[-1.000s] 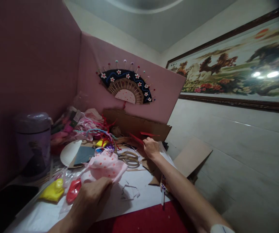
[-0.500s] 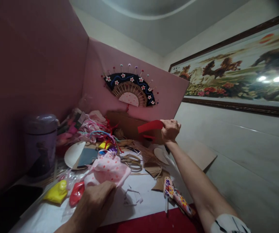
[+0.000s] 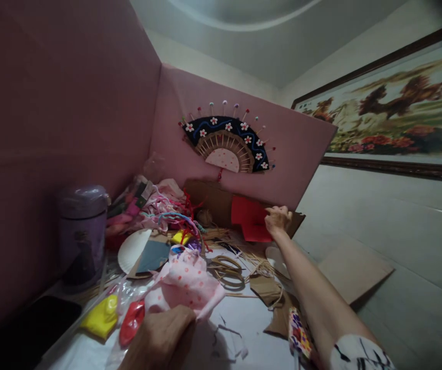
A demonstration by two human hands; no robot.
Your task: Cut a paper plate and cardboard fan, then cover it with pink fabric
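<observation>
1) A red packet point(image 3: 132, 324) lies just left of my left hand point(image 3: 161, 334)
2) That hand pinches the spotted pink cloth point(image 3: 186, 280), spread just beyond
3) Scissors point(image 3: 227, 265) lie between my hands
4) Red paper point(image 3: 249, 218) extends left from my right hand point(image 3: 278, 221), fingers closed on its edge

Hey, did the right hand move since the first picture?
Yes. Judged against the flowered fan on the pink board, the right hand is now higher and a little farther right.
</observation>
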